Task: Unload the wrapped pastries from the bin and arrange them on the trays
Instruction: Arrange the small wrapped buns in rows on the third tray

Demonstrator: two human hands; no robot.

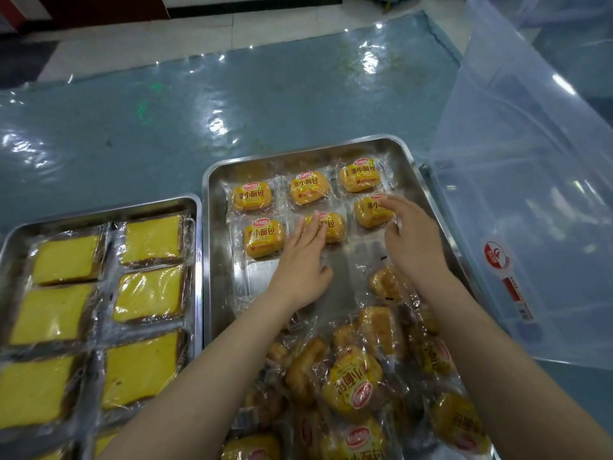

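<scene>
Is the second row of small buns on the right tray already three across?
Yes: three buns lie in the second row on the right tray, under three behind.

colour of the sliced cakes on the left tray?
Bright yellow tops with dark brown crust edges, in clear wrap: sliced cakes on the left tray. Head view only.

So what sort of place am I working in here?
Probably a bakery or food-packing workroom: steel trays of wrapped buns and cake slices, on a table under clear plastic sheet, beside a clear storage bin.
</scene>
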